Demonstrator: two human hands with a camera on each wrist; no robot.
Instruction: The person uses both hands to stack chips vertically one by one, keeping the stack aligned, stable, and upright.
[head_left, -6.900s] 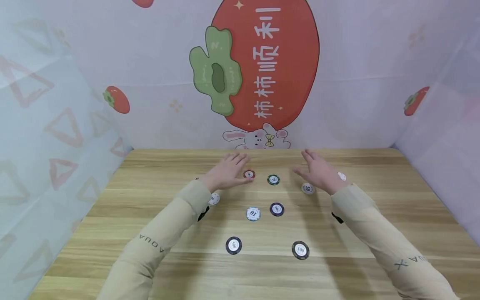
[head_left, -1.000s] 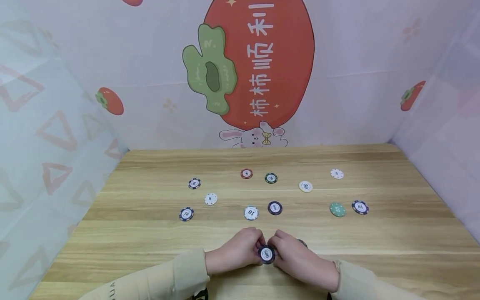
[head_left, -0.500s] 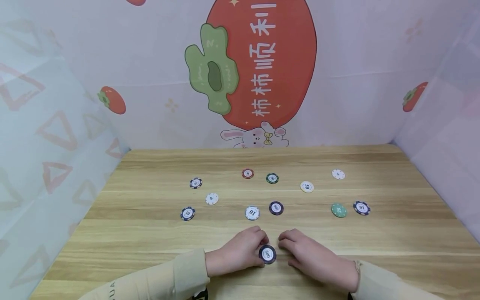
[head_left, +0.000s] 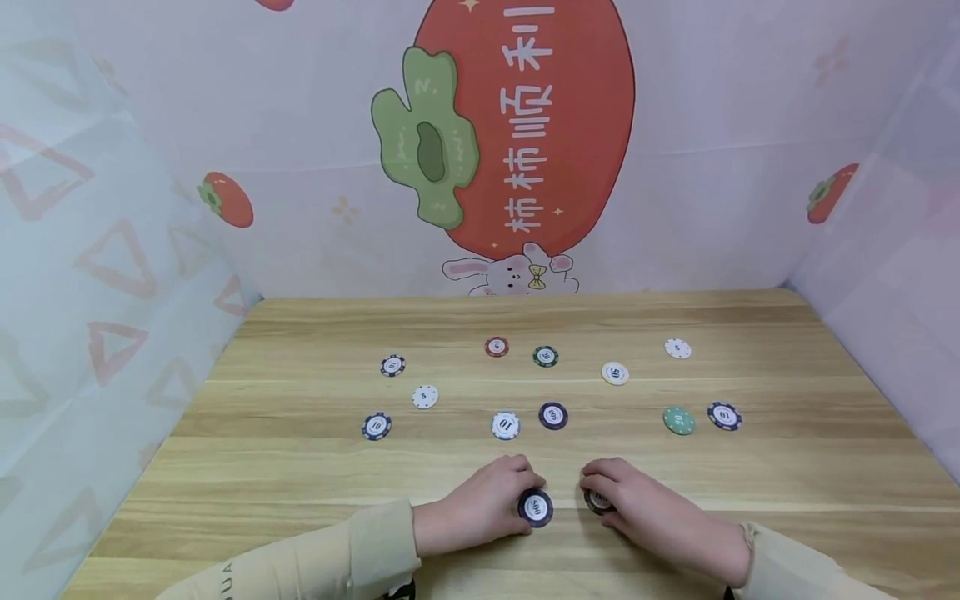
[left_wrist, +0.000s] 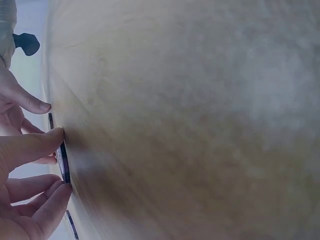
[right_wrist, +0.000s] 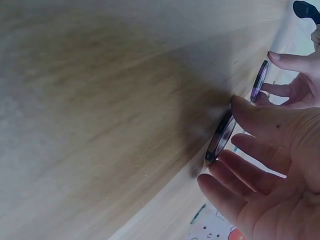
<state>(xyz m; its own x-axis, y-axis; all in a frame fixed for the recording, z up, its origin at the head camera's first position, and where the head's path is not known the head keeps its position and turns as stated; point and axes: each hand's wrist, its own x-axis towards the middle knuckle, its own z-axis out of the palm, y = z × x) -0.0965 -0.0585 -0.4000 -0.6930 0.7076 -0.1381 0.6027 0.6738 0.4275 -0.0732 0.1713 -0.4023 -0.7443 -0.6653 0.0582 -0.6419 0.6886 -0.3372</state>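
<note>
My left hand [head_left: 487, 507] pinches a dark poker chip [head_left: 536, 507] marked 500 by its edges, near the front of the table. In the left wrist view, the thumb sits on one edge of this chip [left_wrist: 62, 162] and the fingertips on the opposite edge. A short way to the right, my right hand [head_left: 648, 515] has its thumb and fingers round a black poker chip [head_left: 598, 502], which the fingers partly cover. The right wrist view shows that chip [right_wrist: 220, 137] between thumb and fingertips, low over the wood.
Behind the hands lie a white 10 chip [head_left: 506, 425] and a purple chip [head_left: 553, 416]. Farther back are red [head_left: 497, 347], dark green [head_left: 546, 357] and yellow-edged [head_left: 615, 373] chips. More chips lie at both sides, among them a light green one [head_left: 678, 421]. Patterned cloth walls surround the table [head_left: 300, 492].
From the table's back, both hands have come to the front. The 500 chip has shifted right, now in the left hand; the right hand left it and moved right to the black chip.
</note>
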